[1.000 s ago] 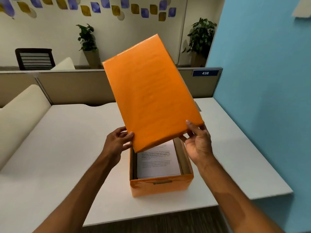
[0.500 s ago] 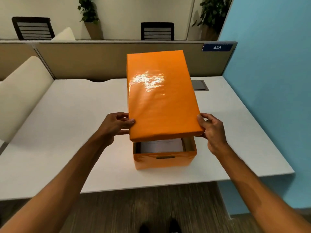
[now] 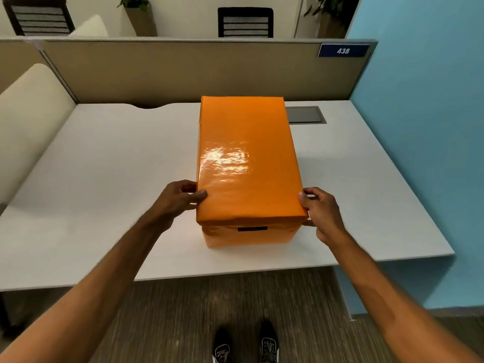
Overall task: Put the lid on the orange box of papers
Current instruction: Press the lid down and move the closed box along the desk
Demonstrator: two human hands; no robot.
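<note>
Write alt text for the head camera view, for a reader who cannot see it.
An orange lid sits on an orange box on a white desk, held at its near corners by the left hand and right hand. Behind the desk runs a beige partition with a blue "438" sign.

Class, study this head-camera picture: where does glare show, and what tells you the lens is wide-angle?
Head view: glare sits as a white patch on the glossy orange lid, toward its near end; the partition top bows and the desk edges splay, marking wide-angle distortion; focus is fairly even throughout.
</note>
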